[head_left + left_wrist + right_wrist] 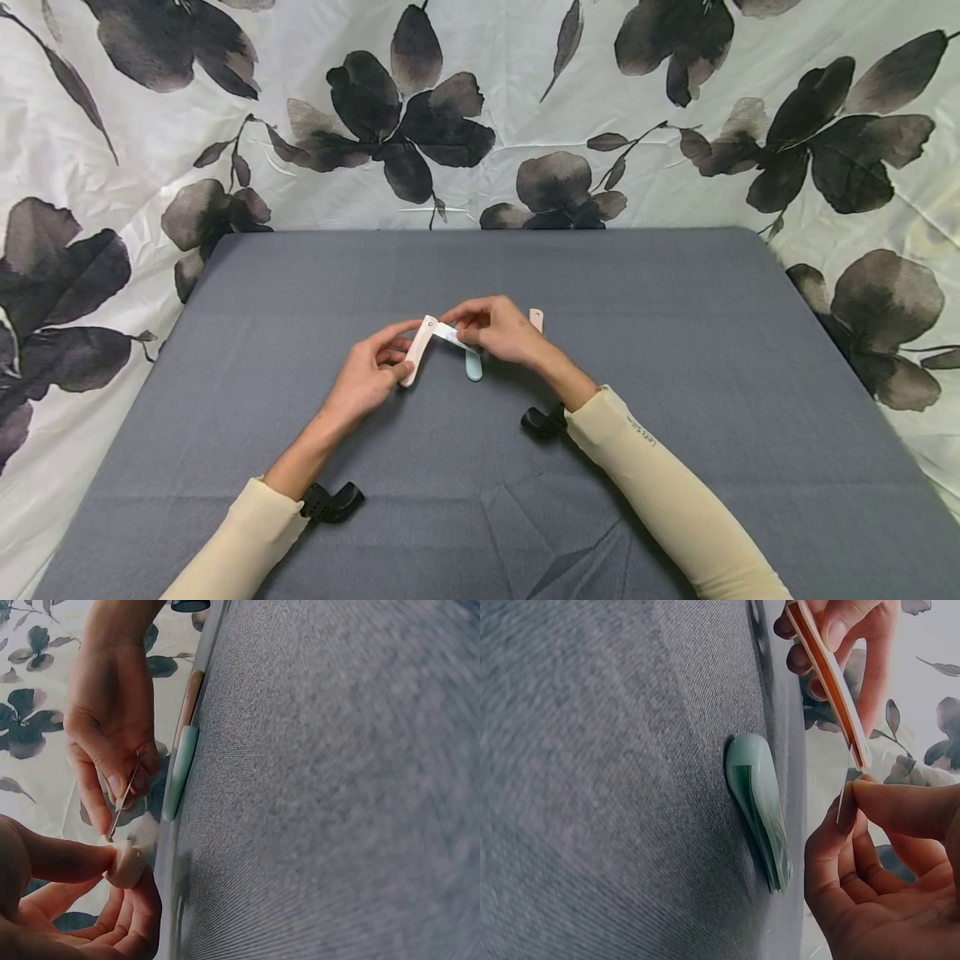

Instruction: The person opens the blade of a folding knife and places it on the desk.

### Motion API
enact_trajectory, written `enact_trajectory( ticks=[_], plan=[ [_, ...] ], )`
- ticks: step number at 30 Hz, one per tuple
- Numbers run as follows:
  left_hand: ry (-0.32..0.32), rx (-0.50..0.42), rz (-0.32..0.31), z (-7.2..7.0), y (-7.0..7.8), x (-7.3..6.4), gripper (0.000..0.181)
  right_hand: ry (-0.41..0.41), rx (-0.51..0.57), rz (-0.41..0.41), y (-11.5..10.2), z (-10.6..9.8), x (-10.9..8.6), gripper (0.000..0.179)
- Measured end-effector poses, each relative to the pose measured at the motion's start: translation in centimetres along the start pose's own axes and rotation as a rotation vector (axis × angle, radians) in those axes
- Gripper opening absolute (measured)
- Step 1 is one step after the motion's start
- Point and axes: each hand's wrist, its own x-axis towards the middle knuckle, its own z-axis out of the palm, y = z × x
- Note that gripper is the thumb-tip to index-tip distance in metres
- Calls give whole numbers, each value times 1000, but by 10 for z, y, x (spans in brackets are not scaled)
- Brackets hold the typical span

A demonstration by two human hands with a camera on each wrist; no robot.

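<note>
A pale pink folding razor (418,352) is held up between both hands, its thin blade (450,335) swung out at an angle from the handle. My left hand (366,373) grips the handle between thumb and fingers. From the other side, my right hand (501,329) pinches the blade between thumb and forefinger, close to the pivot. In the right wrist view, the slotted edge of the pink handle (829,675) looks orange inside. Below the right hand lies a mint-green folding razor (756,810) on the table, folded; the hand partly covers it in the head view.
Behind the right hand, another pale pink handle (536,319) lies on the table, mostly hidden. The grey cloth-covered table (480,483) has creases near its front. A floral curtain (525,108) hangs behind it. Black wrist cameras (333,502) sit at both cuffs.
</note>
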Motion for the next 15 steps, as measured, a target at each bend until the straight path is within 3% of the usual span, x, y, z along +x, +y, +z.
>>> enact_trajectory(
  ticks=[15],
  plan=[
    [-42, 41, -4, -2, -5, -1, 61, -24, -70, -12, 6, -1, -2, 25]
  ],
)
